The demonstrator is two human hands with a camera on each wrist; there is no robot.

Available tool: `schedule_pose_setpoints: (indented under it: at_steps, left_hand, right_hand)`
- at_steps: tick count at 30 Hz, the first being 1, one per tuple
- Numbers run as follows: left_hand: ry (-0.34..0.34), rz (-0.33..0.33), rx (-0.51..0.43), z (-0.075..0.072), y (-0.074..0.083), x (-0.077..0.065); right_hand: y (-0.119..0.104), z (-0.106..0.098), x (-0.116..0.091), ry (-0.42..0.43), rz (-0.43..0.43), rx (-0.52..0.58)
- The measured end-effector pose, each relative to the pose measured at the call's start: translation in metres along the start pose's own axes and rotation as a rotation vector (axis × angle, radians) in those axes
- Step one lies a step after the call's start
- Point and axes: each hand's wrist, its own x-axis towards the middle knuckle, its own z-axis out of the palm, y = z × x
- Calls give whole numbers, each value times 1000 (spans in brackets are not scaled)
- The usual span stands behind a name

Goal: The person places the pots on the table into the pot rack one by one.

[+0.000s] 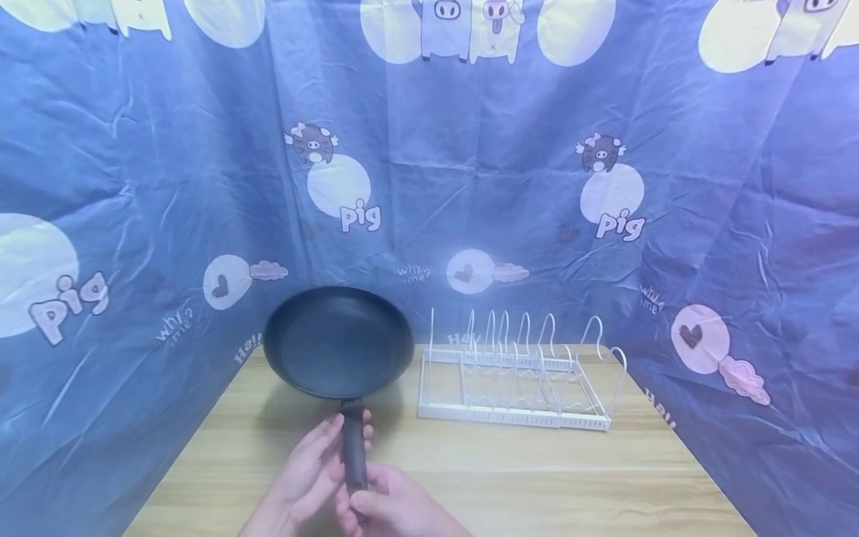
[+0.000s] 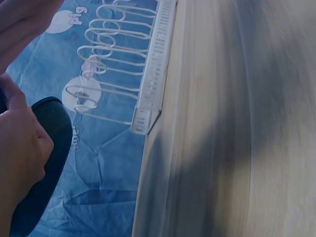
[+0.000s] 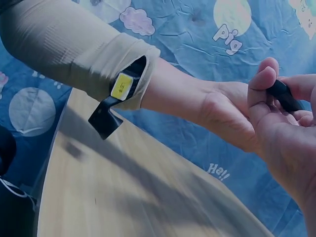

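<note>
A black frying pan (image 1: 338, 343) is held up above the left part of the table, its dark inside facing me. My left hand (image 1: 309, 466) grips the handle (image 1: 353, 447) near the pan, with fingertips showing on its right side. Lower down, my right hand (image 1: 396, 500) holds the handle's end, thumb on top. In the left wrist view, part of the pan (image 2: 52, 128) shows beyond my left hand (image 2: 22, 153). From the right wrist view, the black handle end (image 3: 284, 96) sits between the fingers of my right hand (image 3: 289, 143).
A white wire rack (image 1: 486, 414) with several upright loops stands on the wooden table (image 1: 537, 477), to the right of the pan. Blue printed cloth (image 1: 443, 201) hangs behind and at both sides. A sleeve (image 3: 89, 54) covers the left forearm, with a black mount at the wrist.
</note>
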Motion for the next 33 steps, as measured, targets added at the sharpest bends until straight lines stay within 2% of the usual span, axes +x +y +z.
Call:
schedule_pose_setpoints:
  at_steps: [4, 7, 14, 21, 24, 27, 30, 33]
  left_hand:
    - [-96, -1, -132, 1, 0, 4]
    - [-142, 0, -201, 1, -2, 7]
    - [-128, 3, -193, 4, -7, 10]
    - [-140, -48, -170, 5, -7, 8]
    - [-125, -67, -140, 4, -8, 6]
    - [-104, -87, -120, 0, -12, 5]
    - [-80, -93, -76, -4, -16, 4]
    - [-48, -88, 13, -8, -20, 2]
  right_hand:
    - [0, -3, -1, -34, -30, 8]
    - [1, -5, -2, -41, -27, 11]
    - [6, -10, -7, -45, -36, 21]
    - [3, -11, -13, -12, 0, -32]
    - [1, -10, -15, 32, 43, -91]
    - [-2, -8, -17, 112, 124, -166]
    - [-3, -6, -17, 227, 212, -297]
    - [-3, -5, -19, 336, 264, -467]
